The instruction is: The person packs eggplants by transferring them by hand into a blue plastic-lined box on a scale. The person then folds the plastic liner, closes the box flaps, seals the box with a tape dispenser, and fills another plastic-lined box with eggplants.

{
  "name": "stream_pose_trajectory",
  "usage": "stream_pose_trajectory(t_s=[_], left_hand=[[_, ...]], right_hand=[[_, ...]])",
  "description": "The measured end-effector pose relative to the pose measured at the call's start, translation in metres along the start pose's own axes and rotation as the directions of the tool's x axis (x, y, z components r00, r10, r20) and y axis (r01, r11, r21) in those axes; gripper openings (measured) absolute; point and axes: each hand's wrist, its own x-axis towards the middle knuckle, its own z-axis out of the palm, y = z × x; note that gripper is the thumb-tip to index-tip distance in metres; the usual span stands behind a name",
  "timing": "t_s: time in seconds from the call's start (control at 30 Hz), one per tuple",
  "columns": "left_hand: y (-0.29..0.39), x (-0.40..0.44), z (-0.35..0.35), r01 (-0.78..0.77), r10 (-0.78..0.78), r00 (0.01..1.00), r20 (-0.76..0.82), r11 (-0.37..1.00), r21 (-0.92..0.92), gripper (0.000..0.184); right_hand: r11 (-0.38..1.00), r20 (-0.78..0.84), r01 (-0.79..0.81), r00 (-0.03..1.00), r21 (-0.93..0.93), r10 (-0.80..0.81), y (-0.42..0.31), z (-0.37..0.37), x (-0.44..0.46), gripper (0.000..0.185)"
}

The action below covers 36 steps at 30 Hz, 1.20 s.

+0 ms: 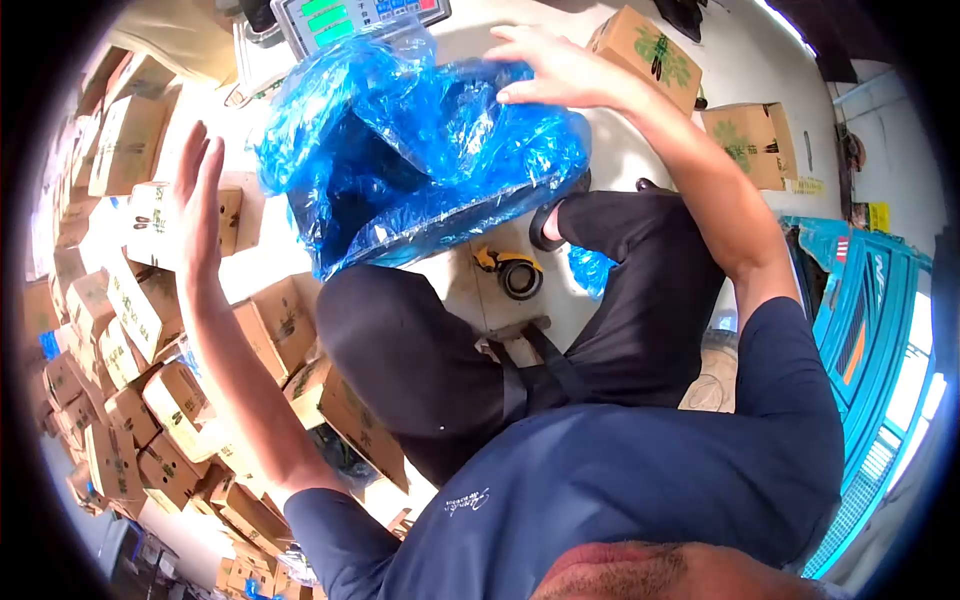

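Observation:
A large crinkled blue plastic bag point(500, 130) sits in front of my knees, its mouth gaping over a dark hollow. It appears draped over something box-shaped, but the plastic hides what. My right hand point(560, 72) is at the bag's far right edge, fingers spread and nothing in them; whether it touches the plastic I cannot tell. To the left of the bag, my left hand point(200, 205) is raised with fingers straight, apart from the plastic and holding nothing.
A digital scale point(365, 12) with green displays stands beyond the bag. On the floor between my legs lies a yellow tape dispenser point(515, 272). Many cartons point(180, 405) are heaped at the left. Two cartons point(650, 58) are at the upper right, and a teal vehicle point(850, 330) is at the right.

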Motion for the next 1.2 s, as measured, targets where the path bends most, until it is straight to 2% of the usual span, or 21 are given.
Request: stream_pose_trajectory(t_s=[0.03, 0.07, 0.1, 0.17, 0.2, 0.23, 0.33, 0.43, 0.47, 0.57, 0.6, 0.7, 0.77, 0.87, 0.97, 1.0, 1.03, 1.07, 1.1, 1.13, 1.2], left_hand=[[0.003, 0.011, 0.011, -0.036, 0.039, 0.999, 0.027, 0.995, -0.091, 0.054], [0.002, 0.019, 0.016, 0.002, 0.005, 0.991, 0.134, 0.999, -0.05, 0.053], [0.0, 0.029, 0.023, 0.033, -0.031, 0.971, 0.239, 0.999, -0.006, 0.053], [-0.048, 0.064, 0.028, 0.125, -0.038, 0.865, 0.5, 0.982, -0.141, 0.033], [-0.05, 0.065, 0.03, 0.102, 0.0, 0.882, 0.472, 0.977, -0.189, 0.025], [-0.053, 0.069, 0.032, 0.077, 0.037, 0.896, 0.442, 0.968, -0.237, 0.018], [-0.063, 0.074, 0.025, 0.264, -0.011, 0.917, 0.398, 0.766, -0.587, 0.015], [-0.087, 0.081, 0.015, 0.376, -0.119, 0.913, 0.39, 0.618, -0.691, 0.014], [-0.116, 0.095, 0.009, 0.486, -0.198, 0.87, 0.451, 0.491, -0.723, 0.02], [-0.199, 0.12, 0.005, 0.505, -0.278, 0.861, 0.425, 0.383, -0.773, 0.025], [-0.16, 0.102, 0.022, 0.536, -0.36, 0.839, 0.407, 0.42, -0.732, 0.026], [-0.186, 0.099, 0.036, 0.507, -0.345, 0.86, 0.376, 0.499, -0.703, 0.023], [-0.199, 0.092, 0.046, 0.491, -0.396, 0.869, 0.297, 0.608, -0.624, 0.02], [-0.231, 0.109, 0.054, 0.306, -0.286, 0.951, 0.12, 0.924, -0.229, 0.02], [-0.25, 0.112, 0.063, 0.082, -0.091, 0.996, 0.024, 0.965, 0.249, 0.021], [-0.235, 0.114, 0.058, 0.324, -0.29, 0.932, -0.217, 0.935, 0.145, 0.018], [-0.245, 0.127, 0.045, 0.399, -0.567, 0.796, -0.211, 0.755, -0.52, 0.013], [-0.229, 0.128, 0.034, 0.328, -0.495, 0.814, -0.302, 0.823, -0.464, 0.018], [-0.161, 0.103, 0.029, 0.142, -0.265, 0.856, -0.445, 0.946, -0.29, 0.023], [-0.087, 0.077, 0.024, -0.031, -0.014, 0.832, -0.554, 0.997, -0.072, 0.029], [-0.001, 0.028, 0.029, -0.326, 0.395, 0.861, -0.32, 0.912, 0.249, 0.027]], right_hand=[[1.0, 0.068, -0.01, 0.998, -0.016, 0.011, 0.0, 0.004, 0.001, 0.036], [0.998, -0.001, 0.025, 1.0, -0.06, -0.025, 0.002, 0.007, 0.002, 0.035], [0.984, 0.043, -0.077, 0.997, 0.164, 0.071, 0.005, 0.004, 0.004, 0.036], [0.784, 0.181, -0.28, 0.96, 0.554, 0.215, 0.014, -0.005, 0.015, 0.038], [0.676, 0.193, -0.324, 0.945, 0.662, 0.263, 0.023, -0.006, 0.016, 0.029], [0.459, 0.244, -0.364, 0.922, 0.81, 0.301, 0.031, -0.005, 0.017, 0.021], [0.047, 0.31, -0.375, 0.824, 0.926, 0.474, 0.055, 0.001, 0.013, 0.016], [-0.066, 0.314, -0.347, 0.729, 0.935, 0.608, 0.083, 0.018, 0.009, 0.015], [-0.083, 0.328, -0.354, 0.716, 0.931, 0.617, 0.106, 0.035, 0.011, 0.021], [-0.079, 0.349, -0.477, 0.512, 0.875, 0.785, 0.108, 0.054, 0.018, 0.022], [-0.088, 0.36, -0.491, 0.494, 0.867, 0.791, 0.109, 0.06, 0.015, 0.021], [0.062, 0.318, -0.577, 0.533, 0.814, 0.784, 0.118, 0.076, 0.007, 0.02], [0.315, 0.177, -0.635, 0.589, 0.705, 0.789, 0.125, 0.081, 0.004, 0.022], [0.573, 0.033, -0.709, 0.64, 0.412, 0.768, 0.129, 0.071, 0.01, 0.028], [0.76, -0.341, -0.543, 0.682, 0.357, 0.647, 0.135, 0.048, 0.02, 0.033], [0.872, -0.549, -0.44, 0.683, 0.216, 0.481, 0.084, 0.015, 0.031, 0.028], [0.915, -0.529, -0.329, 0.747, 0.233, 0.403, 0.034, -0.019, 0.039, 0.026], [0.944, -0.512, -0.211, 0.799, 0.252, 0.315, -0.003, -0.041, 0.041, 0.024], [0.95, -0.268, -0.164, 0.934, 0.268, 0.237, -0.025, -0.05, 0.037, 0.023], [0.984, -0.149, -0.038, 0.987, 0.173, 0.065, -0.044, -0.049, 0.035, 0.024], [0.941, 0.041, 0.338, 0.941, -0.03, -0.336, -0.067, -0.022, 0.031, 0.035]])
